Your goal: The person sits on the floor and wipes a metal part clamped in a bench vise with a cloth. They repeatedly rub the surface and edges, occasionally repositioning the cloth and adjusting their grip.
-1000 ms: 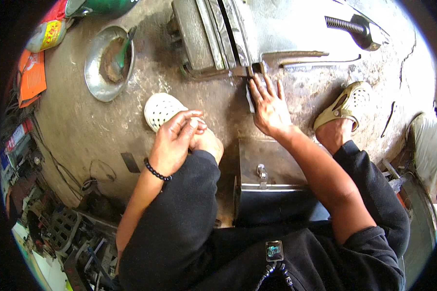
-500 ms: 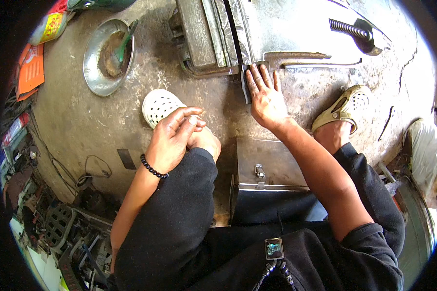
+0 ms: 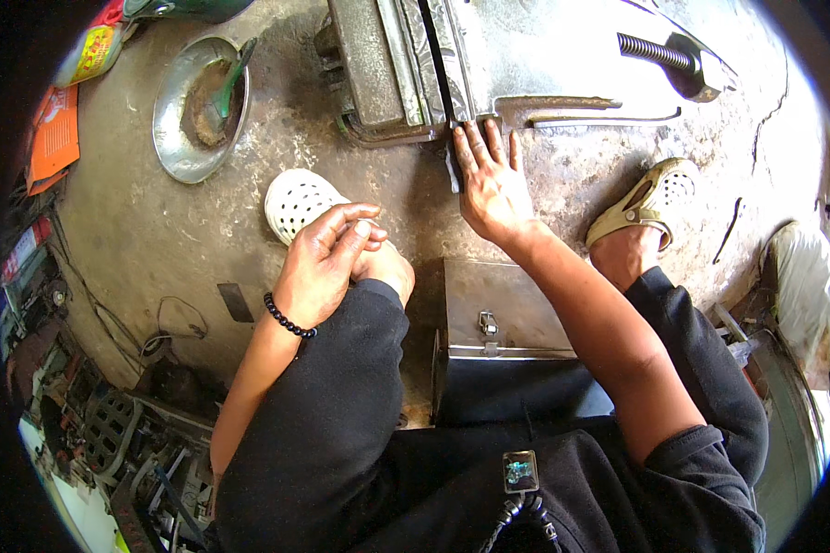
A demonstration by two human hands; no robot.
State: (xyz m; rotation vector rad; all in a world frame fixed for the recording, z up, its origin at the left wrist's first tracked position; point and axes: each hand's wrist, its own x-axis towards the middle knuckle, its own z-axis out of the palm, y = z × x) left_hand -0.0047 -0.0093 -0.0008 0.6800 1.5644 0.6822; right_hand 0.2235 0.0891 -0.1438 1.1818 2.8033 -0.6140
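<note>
My right hand (image 3: 491, 182) lies flat, fingers spread, on the concrete floor, its fingertips against the edge of a sheet-metal piece (image 3: 535, 55) and a small metal strip (image 3: 453, 169) beside the thumb. It holds nothing. My left hand (image 3: 325, 261) rests on my left knee, fingers loosely curled, empty, with a black bead bracelet (image 3: 289, 321) on the wrist. I sit on a metal box (image 3: 503, 313) with a latch. My feet wear perforated clogs, white on the left (image 3: 295, 202) and beige on the right (image 3: 650, 198).
A round metal bowl (image 3: 183, 115) with a green-handled tool lies at upper left. A threaded rod with a bracket (image 3: 673, 60) sits at upper right. Orange packets (image 3: 51, 138), cables and cluttered tools line the left edge. A thin rod (image 3: 732, 228) lies on the floor at right.
The view has drifted slightly, so everything sits a little higher in the picture. My right hand stays flat on the floor by the metal piece; my left hand has not moved.
</note>
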